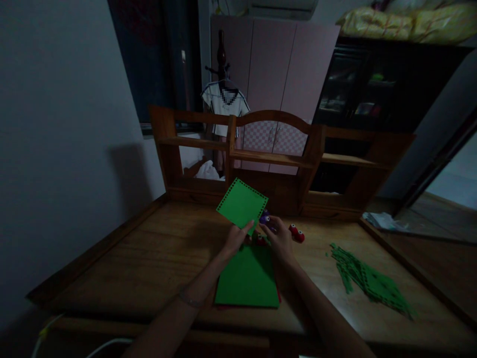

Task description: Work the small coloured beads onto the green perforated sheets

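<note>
A green paper sheet [241,203], tilted up over the desk, has a row of small holes along several edges. My left hand [236,238] pinches its lower corner, thumb on top. My right hand [278,238] is closed around a small purple craft punch [264,217] at the sheet's right edge; fingers partly cover the punch. Below both hands lies a stack of green paper [248,278], with a red edge showing underneath. Between the hands and the stack sits a red punch-like piece [261,240], partly hidden. Another red punch [296,233] rests just right of my right hand.
Punched green strips and sheets [368,278] lie heaped on the right of the wooden desk [156,253]. A wooden shelf unit [272,159] rises along the desk's back edge. A white cable [108,343] runs by the front edge. Plastic wrapping [383,221] lies beyond the right side.
</note>
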A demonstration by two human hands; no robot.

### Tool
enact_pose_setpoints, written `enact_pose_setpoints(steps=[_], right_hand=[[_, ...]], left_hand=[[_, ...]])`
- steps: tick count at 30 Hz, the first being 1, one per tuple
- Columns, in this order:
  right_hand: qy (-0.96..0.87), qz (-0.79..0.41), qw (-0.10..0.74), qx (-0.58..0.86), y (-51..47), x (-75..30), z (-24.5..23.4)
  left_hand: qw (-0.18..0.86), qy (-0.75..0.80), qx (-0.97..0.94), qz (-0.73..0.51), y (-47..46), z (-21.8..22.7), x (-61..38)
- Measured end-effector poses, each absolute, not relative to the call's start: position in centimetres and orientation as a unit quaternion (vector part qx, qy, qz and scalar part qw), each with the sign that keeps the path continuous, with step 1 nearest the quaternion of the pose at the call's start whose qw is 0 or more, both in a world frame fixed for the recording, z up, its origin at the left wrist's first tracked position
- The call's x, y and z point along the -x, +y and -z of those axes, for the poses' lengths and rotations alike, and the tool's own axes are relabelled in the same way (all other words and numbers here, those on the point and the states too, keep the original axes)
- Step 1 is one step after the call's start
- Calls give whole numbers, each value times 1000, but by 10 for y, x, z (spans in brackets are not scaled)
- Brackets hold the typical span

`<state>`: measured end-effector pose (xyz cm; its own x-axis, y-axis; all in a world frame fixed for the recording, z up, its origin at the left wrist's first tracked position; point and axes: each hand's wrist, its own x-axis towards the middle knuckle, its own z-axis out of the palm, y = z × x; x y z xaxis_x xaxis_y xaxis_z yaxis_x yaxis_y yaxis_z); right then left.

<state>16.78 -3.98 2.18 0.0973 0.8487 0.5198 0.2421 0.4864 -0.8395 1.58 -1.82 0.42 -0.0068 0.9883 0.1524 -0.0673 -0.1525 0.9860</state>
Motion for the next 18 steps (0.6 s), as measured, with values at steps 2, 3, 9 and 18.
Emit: enact_pose_setpoints(steps=[2,3,9,18], right_hand=[[-638,-236,586,441,-46,-166,-26],[-641,-233,582,443,-48,-165,-27],[-656,-197,569,456,-51,-164,-30],[-661,-171,557,472,-53,-164,-33]], left_hand=[[475,448,-523,-549,-19,-5,-16],[473,450,-524,-547,-20,-5,-16],[414,444,-533,-589,-23,-11,-15],[394,464,-547,-574,-26,-13,-14]])
